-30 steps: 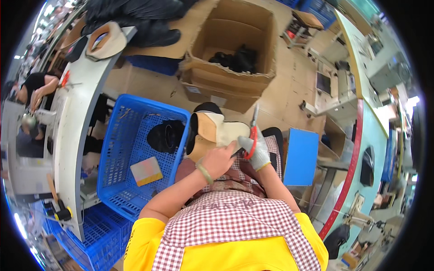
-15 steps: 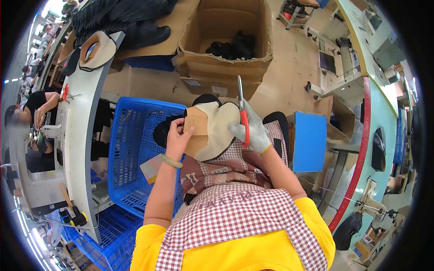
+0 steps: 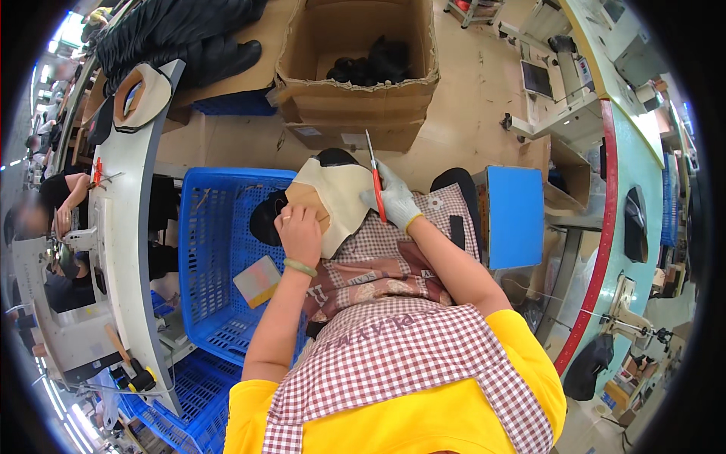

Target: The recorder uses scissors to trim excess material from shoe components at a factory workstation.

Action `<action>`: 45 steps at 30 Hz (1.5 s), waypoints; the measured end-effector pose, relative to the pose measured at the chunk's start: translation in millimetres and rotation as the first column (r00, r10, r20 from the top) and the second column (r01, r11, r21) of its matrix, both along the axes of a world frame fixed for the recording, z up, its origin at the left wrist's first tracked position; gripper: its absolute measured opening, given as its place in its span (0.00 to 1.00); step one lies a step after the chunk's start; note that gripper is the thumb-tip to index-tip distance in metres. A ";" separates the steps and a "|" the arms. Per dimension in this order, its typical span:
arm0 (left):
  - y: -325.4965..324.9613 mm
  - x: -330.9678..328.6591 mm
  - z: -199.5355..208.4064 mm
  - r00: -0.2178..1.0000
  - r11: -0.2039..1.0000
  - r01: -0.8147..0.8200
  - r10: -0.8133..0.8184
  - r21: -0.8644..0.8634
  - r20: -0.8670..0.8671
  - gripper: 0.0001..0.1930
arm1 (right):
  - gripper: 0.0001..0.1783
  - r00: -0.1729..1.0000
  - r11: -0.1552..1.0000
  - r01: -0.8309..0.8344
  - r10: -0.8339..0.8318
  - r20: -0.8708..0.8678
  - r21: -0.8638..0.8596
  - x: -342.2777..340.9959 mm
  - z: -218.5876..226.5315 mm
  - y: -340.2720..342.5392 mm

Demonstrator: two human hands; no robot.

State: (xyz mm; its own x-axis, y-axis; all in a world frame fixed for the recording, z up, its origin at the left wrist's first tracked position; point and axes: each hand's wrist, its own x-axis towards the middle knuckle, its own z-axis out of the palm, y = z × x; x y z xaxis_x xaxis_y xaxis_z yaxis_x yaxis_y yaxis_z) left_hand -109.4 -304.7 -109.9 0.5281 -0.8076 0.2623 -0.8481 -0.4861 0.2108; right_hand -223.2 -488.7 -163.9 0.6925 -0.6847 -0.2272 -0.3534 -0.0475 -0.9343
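Observation:
My left hand (image 3: 302,235) is closed on a cream and tan boot upper (image 3: 346,203) above my lap, its fingers over the tan part. My right hand (image 3: 396,201) wears a pale grey work glove and holds red-handled scissors (image 3: 379,191). Their metal blades point away from me and look closed. The gloved fingertips come close to the upper's right edge; whether they touch it I cannot tell. A checked apron (image 3: 393,340) covers my front.
A blue plastic basket (image 3: 198,250) stands at my left, with a grey and yellow card (image 3: 259,278) by my forearm. Ahead is a cardboard box (image 3: 352,106) with black pieces inside. A white workbench (image 3: 125,227) lies left, a blue-topped box (image 3: 514,216) right. Another person sits far left.
The upper has turned and shifted slightly left, and my left fingers now curl over its tan part. The gloved hand with the scissors has moved left, away from the upper's face.

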 end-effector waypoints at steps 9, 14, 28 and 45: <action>-19.3 22.4 -17.2 0.847 0.992 0.124 -0.093 0.025 -0.524 0.06 | 0.45 0.997 0.997 -0.010 0.004 -0.079 -0.078 24.7 8.9 -19.6; -25.5 24.9 -15.0 0.487 0.999 -0.025 0.039 0.031 -0.872 0.03 | 0.46 0.997 0.997 0.037 -0.042 -0.064 -0.073 21.8 -7.6 -20.8; -51.5 17.9 -10.4 0.659 0.991 -0.042 0.124 0.129 -0.742 0.10 | 0.39 0.995 0.972 0.078 -0.088 -0.036 -0.222 47.7 9.7 -56.7; -29.5 -7.4 -59.9 0.564 0.664 -0.651 0.100 -0.367 -0.820 0.08 | 0.36 0.930 0.635 -0.312 0.054 0.363 0.707 -37.3 91.7 40.9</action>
State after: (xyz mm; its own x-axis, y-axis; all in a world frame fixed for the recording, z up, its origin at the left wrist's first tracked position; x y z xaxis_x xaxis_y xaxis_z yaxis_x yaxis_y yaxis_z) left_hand -116.8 -334.1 -169.7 0.9570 -0.2892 -0.0211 -0.0548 -0.2518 0.9662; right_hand -260.6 -447.8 -72.2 0.9017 -0.2221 -0.3710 -0.1346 0.6712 -0.7289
